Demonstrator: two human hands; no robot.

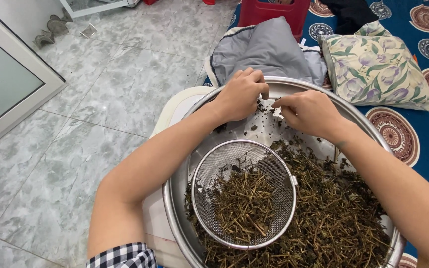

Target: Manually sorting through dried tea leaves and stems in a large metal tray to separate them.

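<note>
At the far rim of the big steel basin (279, 85), seen from the head camera, our left hand (242, 94) and right hand (310, 111) sit close together, fingertips pinched on small bits of dried herb stems (338, 208). We judge light pinches work best, dropping bare stalks into the mesh sieve (244, 191) lying on the pile nearer us.
</note>
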